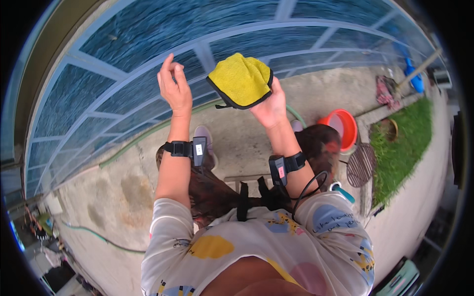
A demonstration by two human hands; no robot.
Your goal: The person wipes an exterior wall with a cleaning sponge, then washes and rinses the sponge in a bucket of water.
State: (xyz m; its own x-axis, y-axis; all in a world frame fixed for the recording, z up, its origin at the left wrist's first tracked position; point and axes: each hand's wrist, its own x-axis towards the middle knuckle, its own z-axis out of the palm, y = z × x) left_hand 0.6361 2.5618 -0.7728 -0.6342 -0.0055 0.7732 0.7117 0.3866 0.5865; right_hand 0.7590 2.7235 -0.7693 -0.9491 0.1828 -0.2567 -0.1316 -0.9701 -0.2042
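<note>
A yellow microfibre cloth with a black border (pixel 240 81) lies folded or bunched over my right hand (pixel 270 105), whose fingers are mostly hidden behind it. To its left, my left hand (pixel 174 85) is raised with fingers slightly bent and apart, touching nothing that I can make out. Both hands are in front of a large blue-tinted panelled surface with pale frame bars (pixel 242 27). Each forearm wears a black strap with a small device.
A green hose (pixel 139 138) runs over the concrete along the panels' base. To the right are a red bucket (pixel 346 129), a round metal grate (pixel 361 164), a grass strip (pixel 407 148), a blue plastic object (pixel 414 76) and a patterned cloth (pixel 387 92).
</note>
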